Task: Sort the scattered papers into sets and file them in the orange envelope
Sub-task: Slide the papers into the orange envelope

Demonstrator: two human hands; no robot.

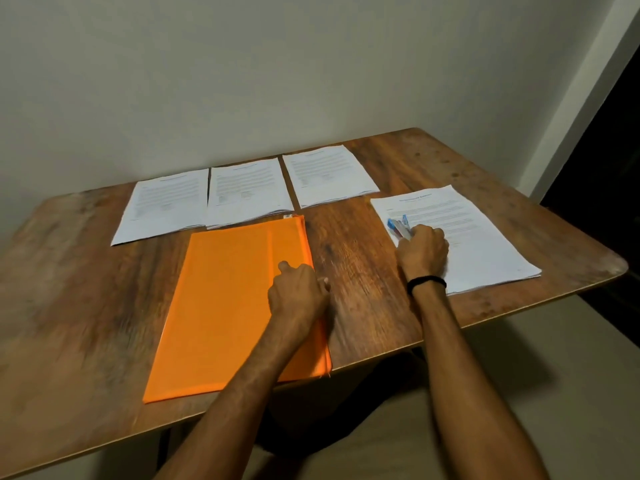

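Left hand (298,292) gripping orange envelope (225,306) edge, likely readying opening; right hand (424,247) clutching blue tool (398,225) atop paper stack (485,230), pinning it.

Nothing legible anywhere. Fine print in rows on the three paper stacks along the far side of the tabletop (346,258): left stack (162,206), middle stack (249,188), right stack (329,174), all too small and blurred to read. Bold heading at the top of the fourth stack (478,233), nearer on the right, equally unreadable. Tiny tag (289,216) at the far corner of the orange envelope (221,299), marks indistinct. Blue item (398,225) on the fourth stack, lettering impossible to tell.
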